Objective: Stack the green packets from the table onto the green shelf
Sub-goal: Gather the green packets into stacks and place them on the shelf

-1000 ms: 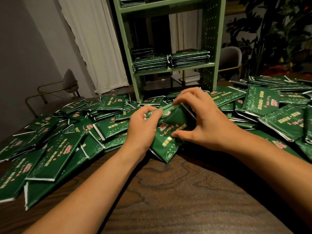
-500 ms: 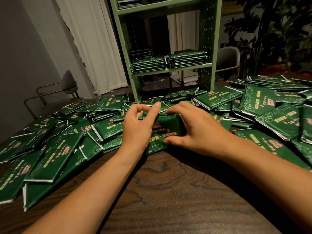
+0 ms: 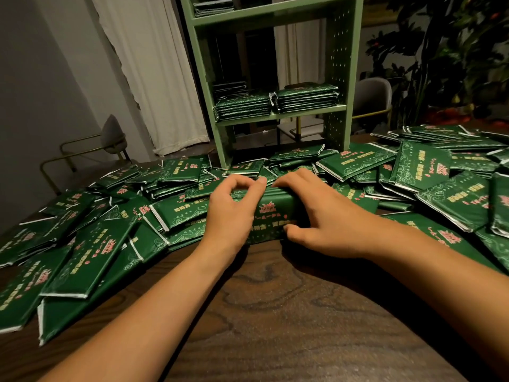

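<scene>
A white curtain (image 3: 154, 78) hangs at the back of the room, its hem bunched on the floor. To the left of the curtain is a plain grey wall (image 3: 41, 78), and below that wall stands a chair (image 3: 110, 136) with a pale rounded back and thin brass-coloured arms. Far to the right of the curtain stands a second chair (image 3: 371, 97) with a grey back, and further right again a large dark leafy plant (image 3: 446, 51) fills the corner, with reddish spots among its leaves.

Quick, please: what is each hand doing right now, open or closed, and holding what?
Left hand: closed on the bundle of packets.
Right hand: closed on the same bundle.
</scene>
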The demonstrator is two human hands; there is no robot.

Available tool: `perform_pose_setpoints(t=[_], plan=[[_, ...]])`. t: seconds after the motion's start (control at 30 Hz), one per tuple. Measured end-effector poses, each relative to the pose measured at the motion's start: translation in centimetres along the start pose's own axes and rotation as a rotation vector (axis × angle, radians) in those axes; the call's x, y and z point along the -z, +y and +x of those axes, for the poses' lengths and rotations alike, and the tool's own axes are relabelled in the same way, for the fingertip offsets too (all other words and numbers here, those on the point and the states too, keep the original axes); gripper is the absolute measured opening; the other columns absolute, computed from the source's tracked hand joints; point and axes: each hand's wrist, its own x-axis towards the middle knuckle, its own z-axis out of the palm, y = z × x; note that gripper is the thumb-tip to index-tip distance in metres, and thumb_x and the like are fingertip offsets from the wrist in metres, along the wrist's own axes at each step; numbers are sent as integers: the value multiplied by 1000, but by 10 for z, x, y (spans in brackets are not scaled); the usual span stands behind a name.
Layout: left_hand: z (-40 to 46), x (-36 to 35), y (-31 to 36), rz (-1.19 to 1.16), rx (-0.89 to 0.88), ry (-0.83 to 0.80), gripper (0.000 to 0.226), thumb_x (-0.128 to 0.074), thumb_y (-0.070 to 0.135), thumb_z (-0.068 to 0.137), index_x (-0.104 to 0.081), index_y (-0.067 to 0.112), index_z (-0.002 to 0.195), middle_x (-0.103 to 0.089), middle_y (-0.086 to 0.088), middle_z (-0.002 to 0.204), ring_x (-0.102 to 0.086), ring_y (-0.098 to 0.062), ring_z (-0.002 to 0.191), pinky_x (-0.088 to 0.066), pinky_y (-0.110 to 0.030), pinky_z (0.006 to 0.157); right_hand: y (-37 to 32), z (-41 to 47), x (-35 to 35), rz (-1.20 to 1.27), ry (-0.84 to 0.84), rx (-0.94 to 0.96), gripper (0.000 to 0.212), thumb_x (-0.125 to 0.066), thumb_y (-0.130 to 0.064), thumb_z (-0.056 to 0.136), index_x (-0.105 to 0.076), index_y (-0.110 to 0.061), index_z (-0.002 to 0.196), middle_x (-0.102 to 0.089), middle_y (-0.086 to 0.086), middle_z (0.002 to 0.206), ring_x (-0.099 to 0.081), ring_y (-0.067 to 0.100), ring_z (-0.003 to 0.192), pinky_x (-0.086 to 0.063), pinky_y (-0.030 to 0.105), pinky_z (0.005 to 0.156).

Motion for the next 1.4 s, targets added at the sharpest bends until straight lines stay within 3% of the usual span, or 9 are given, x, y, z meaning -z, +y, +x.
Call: perform_pose_setpoints(t=[0.17, 0.4, 0.67, 0.8, 0.93, 1.1, 1.2, 1.27, 1.4], plan=[[-1, 5, 3, -76, 111, -146, 40, -85, 50, 73, -66, 24, 96, -73, -1, 95, -73, -16, 83, -58, -32, 70, 2, 1, 7, 118, 25, -63, 48, -69, -13, 90, -49, -25, 132, -51, -8, 122, -53, 8, 111, -45, 30, 100], [8, 12, 14, 56, 140, -322, 36, -83, 14, 82, -67, 20, 114, -78, 3, 107, -73, -16, 102, -55, -42, 99, 7, 11, 31, 565, 87, -378, 59, -72, -7, 90, -42, -30, 136, -57, -13, 118, -66, -4, 91, -53, 9, 72], [36, 17, 49, -185, 305, -346, 47, -79, 31, 62, -70, 9, 103, -77, -12, 102, -75, -23, 90, -62, -41, 82, 6, 27, 76, 881, -88, -492, 32, -70, -13, 91, -61, -13, 122, -71, 13, 112, -67, 19, 96, -53, 41, 91], [47, 18, 71, -333, 386, -333, 35, -71, 31, 69, -70, 8, 96, -77, -9, 89, -74, -16, 76, -63, -32, 65, 6, 42, 87, 1046, -85, -500, 56, -77, -12, 85, -52, -12, 136, -71, 11, 113, -66, 19, 96, -51, 33, 74], [53, 14, 84, -454, 459, -258, 46, -71, 38, 75, -71, 7, 109, -76, -13, 107, -74, -20, 94, -62, -36, 81, 4, 57, 94, 1150, -9, -554, 65, -78, -9, 84, -46, -6, 141, -74, 12, 111, -68, 20, 86, -52, 31, 66], [62, -4, 96, -587, 524, -141, 34, -74, 23, 83, -67, 5, 112, -76, -17, 101, -75, -25, 89, -63, -36, 70, 2, 75, 99, 1171, 81, -582, 56, -75, -12, 88, -48, -2, 135, -72, 16, 118, -72, 29, 104, -58, 45, 91], [73, -16, 101, -528, 523, -96, 27, -70, 15, 91, -65, 1, 113, -76, -17, 99, -75, -22, 78, -61, -33, 58, -5, 72, 105, 917, 173, -522, 28, -64, -28, 97, -54, -13, 119, -67, 8, 119, -66, 18, 91, -56, 38, 84], [81, -20, 105, -509, 522, -89, 31, -69, 13, 92, -63, -3, 117, -75, -18, 98, -72, -21, 69, -54, -27, 43, 2, 63, 116, 274, 423, -266, 23, -55, -27, 101, -55, -18, 123, -57, -1, 123, -57, 14, 100, -50, 38, 91], [97, -25, 110, -488, 524, -117, 17, -69, 12, 91, -66, 2, 105, -75, -10, 76, -70, -20, 70, -56, -27, 48, 18, 55, 126, -499, 317, 245, 63, -74, -13, 75, -49, -18, 133, -50, 0, 135, -47, 22, 125, -41, 37, 108]])
